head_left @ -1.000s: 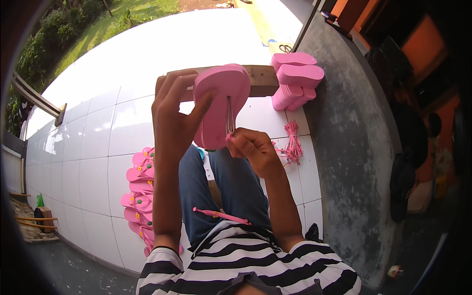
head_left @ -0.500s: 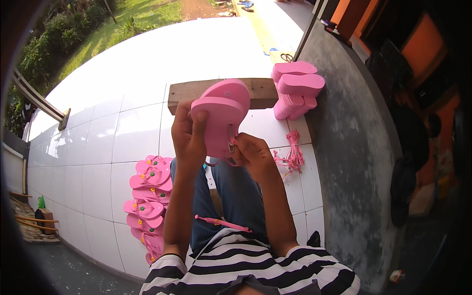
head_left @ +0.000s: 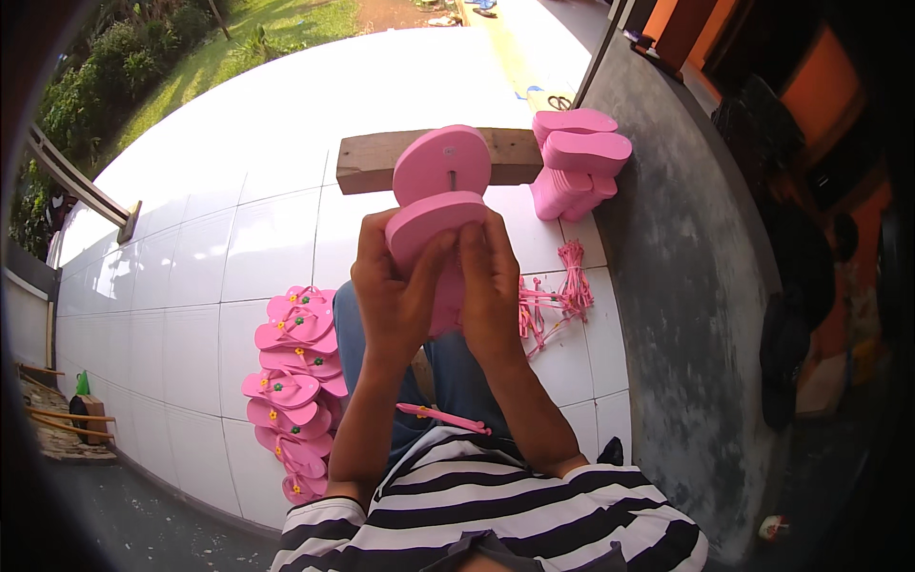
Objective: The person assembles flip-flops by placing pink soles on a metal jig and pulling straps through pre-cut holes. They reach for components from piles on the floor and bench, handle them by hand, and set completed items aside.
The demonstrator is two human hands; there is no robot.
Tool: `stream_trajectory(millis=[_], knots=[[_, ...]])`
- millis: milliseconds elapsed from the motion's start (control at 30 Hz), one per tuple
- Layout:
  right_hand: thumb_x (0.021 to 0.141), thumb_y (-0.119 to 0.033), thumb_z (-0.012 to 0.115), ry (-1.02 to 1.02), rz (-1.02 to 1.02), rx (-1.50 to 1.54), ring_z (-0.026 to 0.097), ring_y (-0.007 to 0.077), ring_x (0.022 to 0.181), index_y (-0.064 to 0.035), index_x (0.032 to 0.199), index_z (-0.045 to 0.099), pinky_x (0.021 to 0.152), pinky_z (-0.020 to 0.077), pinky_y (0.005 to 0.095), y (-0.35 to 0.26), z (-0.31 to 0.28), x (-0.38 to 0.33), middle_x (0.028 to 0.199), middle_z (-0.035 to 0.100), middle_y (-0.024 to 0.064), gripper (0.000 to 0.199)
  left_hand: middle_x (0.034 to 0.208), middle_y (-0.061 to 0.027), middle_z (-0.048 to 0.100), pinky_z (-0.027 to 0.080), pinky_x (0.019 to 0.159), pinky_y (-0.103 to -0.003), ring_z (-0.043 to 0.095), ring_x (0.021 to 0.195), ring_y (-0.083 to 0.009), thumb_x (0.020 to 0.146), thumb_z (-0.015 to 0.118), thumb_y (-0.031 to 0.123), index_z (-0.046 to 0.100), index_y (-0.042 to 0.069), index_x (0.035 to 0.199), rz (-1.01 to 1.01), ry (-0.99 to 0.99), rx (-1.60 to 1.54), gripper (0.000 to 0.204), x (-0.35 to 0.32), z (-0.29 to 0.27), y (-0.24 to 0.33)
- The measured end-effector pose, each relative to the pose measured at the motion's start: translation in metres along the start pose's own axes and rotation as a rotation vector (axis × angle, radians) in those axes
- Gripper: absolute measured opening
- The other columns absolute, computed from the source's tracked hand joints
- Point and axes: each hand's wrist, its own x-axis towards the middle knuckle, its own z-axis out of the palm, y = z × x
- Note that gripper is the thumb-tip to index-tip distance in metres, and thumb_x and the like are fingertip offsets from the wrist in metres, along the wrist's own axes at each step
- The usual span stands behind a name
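Sole point(head_left: 434, 217), pink and thick, is held up over the lap between two bare hands. From where I stand, one rounded pink end shows behind another, with a short metal rod point(head_left: 453, 179) in the gap; I can't tell whether that is one piece bent over or two together.

The left hand point(head_left: 389, 291) grips the near end from the left, thumb laid against its face, fingers curled around the edge. The right hand point(head_left: 489, 291) is closed in from the other side, fingers bent against the face just beside the left thumb; whether they pinch anything small there, I can't tell.

A pink strap point(head_left: 448, 418) lies across the lap between the forearms, close to the striped shirt point(head_left: 477, 496). Beyond the hands a wooden block point(head_left: 367, 164) sits above the white tiles point(head_left: 267, 257), partly hidden by the pink ends. At its right end rises a pile point(head_left: 589, 153) of pink soles, with scissors point(head_left: 559, 102) behind. Nearer, on the right, a bundle point(head_left: 574, 276) of pink straps rests on the tiles, loose ones beside it. By the left leg, slippers point(head_left: 286, 389) lie in an overlapping row, yellow and green flowers on their straps. Grass point(head_left: 276, 38) shows past the bright floor.
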Motion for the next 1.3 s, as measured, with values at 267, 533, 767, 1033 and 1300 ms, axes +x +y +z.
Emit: stream_trajectory(millis=[267,533,767,1033,1300], knots=[[0.095,-0.017,0.066,-0.187,-0.287,-0.195,0.061,0.0201,0.084,0.0001,0.119,0.058,0.075,0.0508,0.0322,-0.061,-0.026,-0.100,0.101,0.062,0.0151,0.031,0.081,-0.0149,0.062,0.050,0.056,-0.028,0.057,0.065,-0.0117,0.085,0.079,0.016,0.040,0.002,0.094,0.214,-0.216,-0.458,0.042,-0.109,-0.036,0.039],[0.091,-0.008,0.067,-0.299,-0.005,-0.696,0.065,0.0295,0.088,0.0004,0.133,0.054,0.080,0.0527,0.0360,-0.055,-0.037,-0.086,0.101,0.063,0.0180,0.045,0.100,-0.0060,0.064,0.051,0.074,-0.022,0.062,0.089,-0.0075,0.093,0.069,0.009,0.051,0.001,0.114,-0.324,0.035,-0.103,0.029,-0.075,-0.035,0.040],[0.100,-0.019,0.057,-0.348,0.321,-0.356,0.066,0.0211,0.090,0.0021,0.133,0.054,0.079,0.0520,0.0330,-0.038,-0.070,-0.086,0.102,0.066,0.0180,0.040,0.098,-0.0070,0.066,0.052,0.073,-0.021,0.064,0.086,-0.0082,0.094,0.069,0.012,0.053,0.002,0.109,-0.471,-0.067,-0.054,0.024,-0.066,-0.035,0.014],[0.095,-0.027,0.067,-0.284,0.750,-0.440,0.058,0.0080,0.077,0.0000,0.110,0.067,0.072,0.0484,0.0255,0.021,-0.168,-0.142,0.086,0.068,0.0029,0.031,0.098,-0.0094,0.068,0.052,0.077,-0.028,0.066,0.091,-0.0153,0.098,0.063,0.025,0.056,0.001,0.113,-0.606,-0.273,0.027,0.029,-0.103,-0.039,-0.062],[0.097,-0.022,0.064,0.665,0.603,-0.489,0.061,0.0115,0.083,0.0038,0.107,0.064,0.076,0.0497,0.0263,0.144,-0.327,-0.243,0.092,0.066,0.0067,0.028,0.097,-0.0109,0.066,0.052,0.076,-0.041,0.065,0.091,-0.0295,0.092,0.065,0.024,0.066,0.008,0.103,-0.228,-1.255,0.829,0.019,-0.187,-0.092,-0.075]])
